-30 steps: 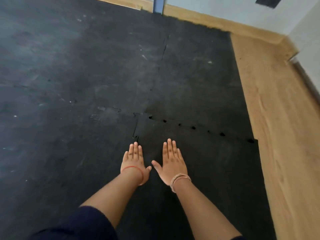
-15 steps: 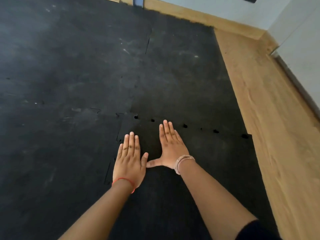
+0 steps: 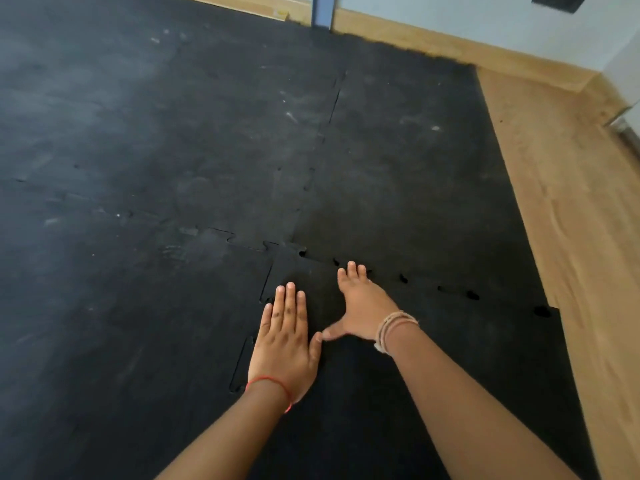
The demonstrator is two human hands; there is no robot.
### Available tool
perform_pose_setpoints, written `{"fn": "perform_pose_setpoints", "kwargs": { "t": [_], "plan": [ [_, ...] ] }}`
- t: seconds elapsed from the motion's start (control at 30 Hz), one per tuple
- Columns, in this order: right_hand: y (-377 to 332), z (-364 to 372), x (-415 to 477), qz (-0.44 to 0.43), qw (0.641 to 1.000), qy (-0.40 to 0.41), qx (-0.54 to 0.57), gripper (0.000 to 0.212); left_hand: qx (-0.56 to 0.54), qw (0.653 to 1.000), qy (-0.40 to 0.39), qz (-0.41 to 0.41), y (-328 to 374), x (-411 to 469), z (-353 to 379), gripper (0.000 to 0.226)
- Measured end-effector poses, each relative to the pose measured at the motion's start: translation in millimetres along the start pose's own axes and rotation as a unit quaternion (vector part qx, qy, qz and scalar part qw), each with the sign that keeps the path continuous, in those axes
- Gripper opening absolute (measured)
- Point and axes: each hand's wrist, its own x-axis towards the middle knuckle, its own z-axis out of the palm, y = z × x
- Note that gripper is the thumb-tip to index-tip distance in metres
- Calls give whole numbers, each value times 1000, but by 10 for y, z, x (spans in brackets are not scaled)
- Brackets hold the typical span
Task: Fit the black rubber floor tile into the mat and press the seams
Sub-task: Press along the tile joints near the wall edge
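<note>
Both hands have crept forward on the tile since half a second ago: the right hand now has its fingertips at the far seam, where earlier they lay short of it; the left hand is a little further up the left edge.

Left hand: flat, palm down, fingers straight and close together, thumb out toward the right thumb, the two thumb tips nearly touching. It holds nothing. Red thread on the wrist.
Right hand: flat, palm down, fingers close together, thumb stretched wide to the left. Holds nothing. Pale string bracelet, several loops, on the wrist.

Black tile: lies at the near right corner of the mat, under both hands. Its left edge runs beside the left hand, with puzzle-shaped teeth showing as a thin dark line. Its far edge meets the next tile at a seam where about six dark gaps are open, running from the corner near the middle toward the right. The rightmost gap sits at the mat's outer edge.

Around: wooden floor along the right side and the far end of the mat; pale wall beyond; one blue-grey upright post at the far edge; a dark patch on the wall, top right. Nothing lies on the tile apart from the hands. White scuffs dot the mat. No readable writing.
</note>
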Motion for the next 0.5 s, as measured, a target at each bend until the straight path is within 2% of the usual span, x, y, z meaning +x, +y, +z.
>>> {"fn": "perform_pose_setpoints", "kwargs": {
  "t": [0.07, 0.1, 0.23, 0.33, 0.5],
  "plan": [
    [-58, -119, 191, -16, 995, 88, 47, 91, -5, 1000, 6, 2, 18, 34, -2, 64],
    [-138, -133, 290, -26, 994, 99, 37, 87, -1, 1000, 5, 3, 29, 26, 1, 64],
    [-387, -81, 515, -16, 998, 58, -6, 83, -1, 1000, 2, -8, 34, 11, -24, 65],
    [-359, -51, 479, -28, 996, 80, 12, 84, -30, 999, 13, -31, 15, -129, -13, 63],
    [-444, -1, 386, -8, 988, 152, -36, 78, -45, 997, 9, -65, 10, -564, 117, 68]
  ]
}}
